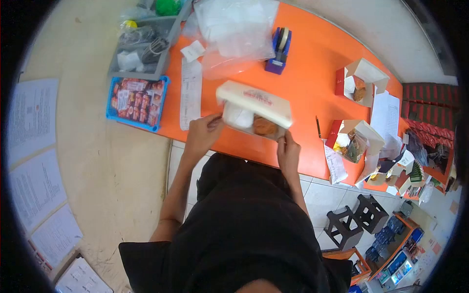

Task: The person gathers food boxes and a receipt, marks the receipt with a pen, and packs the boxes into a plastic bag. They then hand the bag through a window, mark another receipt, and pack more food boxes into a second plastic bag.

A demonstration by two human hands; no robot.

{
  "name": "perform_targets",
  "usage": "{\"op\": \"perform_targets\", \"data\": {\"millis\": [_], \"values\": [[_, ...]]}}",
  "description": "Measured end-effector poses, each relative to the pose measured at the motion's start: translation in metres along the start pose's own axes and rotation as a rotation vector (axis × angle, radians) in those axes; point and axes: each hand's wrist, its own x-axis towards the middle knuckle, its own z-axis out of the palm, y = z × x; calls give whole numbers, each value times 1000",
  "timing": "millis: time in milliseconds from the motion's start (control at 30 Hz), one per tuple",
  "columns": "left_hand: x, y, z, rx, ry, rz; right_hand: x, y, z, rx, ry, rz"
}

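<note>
The left hand (202, 133) gripped the left end of the food box (256, 101) and the right hand (288, 152) pinched its near right corner, the two hands held apart. The box sat mid-frame on the orange table (312, 73), its lid half down over a fried piece. A long receipt (190, 93) lay just left of it. A tape dispenser (279, 49) stood above, and two open boxes (361, 83) stood at right.

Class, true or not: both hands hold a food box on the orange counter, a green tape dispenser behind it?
No: the head view shows the tape dispenser is blue, not green. The left hand and right hand do hold the food box.
</note>
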Motion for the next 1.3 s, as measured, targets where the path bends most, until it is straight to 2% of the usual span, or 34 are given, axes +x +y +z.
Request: {"op": "perform_targets", "data": {"millis": [33, 67, 100, 133, 167, 200, 233, 267, 300, 367, 400, 433, 467, 500, 567, 600, 667, 700, 767, 800, 833, 867, 933, 967, 1033, 1100, 1133, 1167, 1233, 1267, 1300], "values": [[2, -40, 2, -87, -40, 19, -3, 10, 10, 13, 6, -103], [4, -60, 4, -175, -79, 44, -3, 5, 6, 117, 4, -52], [3, -55, 0, -176, -78, 51, -4, -2, 1, 223, 3, 3], [0, -46, -3, -75, 59, 118, -3, -3, -1, 139, 182, -108], [-2, -37, -5, 23, 199, 186, 2, -9, -5, 153, 241, -132], [3, -30, -4, 18, 199, 191, 7, -16, -8, 165, 300, -156], [16, -23, -3, 0, 166, 338, 12, -22, -12, 176, 359, -180], [26, -16, -5, -18, 131, 485, 20, -19, -19, 96, 226, -194], [30, -8, -12, -22, 131, 486, 25, -19, -24, 16, 90, -205], [34, 6, -28, 264, -131, 245, 30, -25, -34, -12, 136, -168], [31, -1, -27, 264, -133, 238, 30, -19, -35, -17, 220, -287], [30, -12, -24, 242, -84, 420, 29, -16, -33, -19, 304, -408], [29, -22, -22, 221, -33, 604, 19, -15, -26, 69, 293, -339], [27, -27, -20, 226, -30, 601, 16, -13, -19, 75, 291, -340], [25, -35, -15, 268, 7, 724, 14, -6, -5, 200, 425, -323], [27, -28, -21, 270, 7, 719, 18, -10, -10, 314, 406, -285], [32, -10, -35, 322, 54, 841, 21, -31, -34, 216, 368, -214], [35, -13, -37, 325, 55, 840, 26, -40, -42, 125, 346, -163], [38, -25, -37, 484, -50, 675, 27, -32, -39, 122, 298, -172], [36, -39, -28, 500, -36, 667, 28, -12, -25, 147, 291, -278], [32, -58, -7, 317, 9, 718, 29, 9, -8, 178, 280, -385], [26, -66, 8, 136, 60, 764, 28, 28, 8, 285, 276, -377], [6, -56, 29, -85, 99, 509, 19, 4, 13, 383, 276, -344], [0, -46, 28, -71, 116, 485, 13, -9, 11, 453, 302, -295], [-7, -22, 21, -279, 59, 243, 11, -17, 5, 390, 263, -329], [-6, -23, 20, -265, 21, 282, 9, -23, -1, 264, 217, -213], [-5, -25, 18, -257, -31, 330, 8, -26, -7, 233, 67, -23], [-5, -32, 17, -258, -23, 323, 9, -18, -6, 232, 57, -26], [-4, -51, 17, 127, -21, 540, 14, 9, 0, 221, -48, -246], [-5, -56, 19, 123, -12, 537, 16, 20, -2, 299, -181, -241], [-10, -59, 22, -72, -92, 490, 15, 18, -5, 296, -187, -244]]}}
